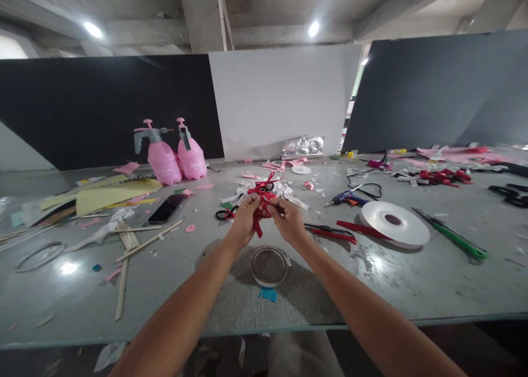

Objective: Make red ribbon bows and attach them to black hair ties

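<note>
Both of my hands meet over the middle of the table around a bunched red ribbon. My left hand pinches it from the left, and a loose tail hangs below the fingers. From the right, my right hand grips the ribbon between thumb and fingertips. Its exact folds are partly hidden by the fingers. Black-handled scissors lie just left of and behind my hands. Nearer to me, below the hands, a tape roll lies flat beside a blue scrap.
To the right are a red cutter, a white ribbon spool, a blue glue gun and a green cutter. Leftward lie a phone, wooden sticks and two pink spray bottles. Paper scraps litter the table.
</note>
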`<state>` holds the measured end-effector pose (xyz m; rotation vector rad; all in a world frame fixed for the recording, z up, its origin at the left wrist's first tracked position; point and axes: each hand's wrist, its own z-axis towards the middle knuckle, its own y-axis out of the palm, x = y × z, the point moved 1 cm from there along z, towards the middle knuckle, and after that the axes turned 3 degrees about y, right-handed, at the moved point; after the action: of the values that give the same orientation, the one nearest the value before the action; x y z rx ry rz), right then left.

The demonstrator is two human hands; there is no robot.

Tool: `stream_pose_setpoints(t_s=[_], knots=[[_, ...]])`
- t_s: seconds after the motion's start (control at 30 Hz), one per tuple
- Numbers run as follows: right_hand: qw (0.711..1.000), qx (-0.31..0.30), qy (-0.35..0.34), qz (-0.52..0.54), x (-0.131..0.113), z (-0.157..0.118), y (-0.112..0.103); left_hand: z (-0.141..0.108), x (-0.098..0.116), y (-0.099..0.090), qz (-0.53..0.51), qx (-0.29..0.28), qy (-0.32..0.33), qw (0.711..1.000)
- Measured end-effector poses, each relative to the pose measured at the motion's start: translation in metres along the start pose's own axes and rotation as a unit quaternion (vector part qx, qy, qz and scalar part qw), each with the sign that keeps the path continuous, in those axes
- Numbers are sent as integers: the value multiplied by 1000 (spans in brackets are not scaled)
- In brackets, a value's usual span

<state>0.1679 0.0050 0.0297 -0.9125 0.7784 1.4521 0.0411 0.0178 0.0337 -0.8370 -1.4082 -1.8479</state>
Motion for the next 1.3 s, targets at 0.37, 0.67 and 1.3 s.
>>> stream_pose_setpoints(t_s=[0.37, 0.67, 1.3], knots=[[976, 27, -140, -163, 0, 2, -4, -3, -5, 0, 312, -44, 166, 934], [993, 34, 101, 54, 8, 8, 3, -6, -3, -9, 453, -92, 207, 862], [959, 75, 161, 221, 7, 6, 2, 3, -8, -11, 99, 42, 37, 993]])
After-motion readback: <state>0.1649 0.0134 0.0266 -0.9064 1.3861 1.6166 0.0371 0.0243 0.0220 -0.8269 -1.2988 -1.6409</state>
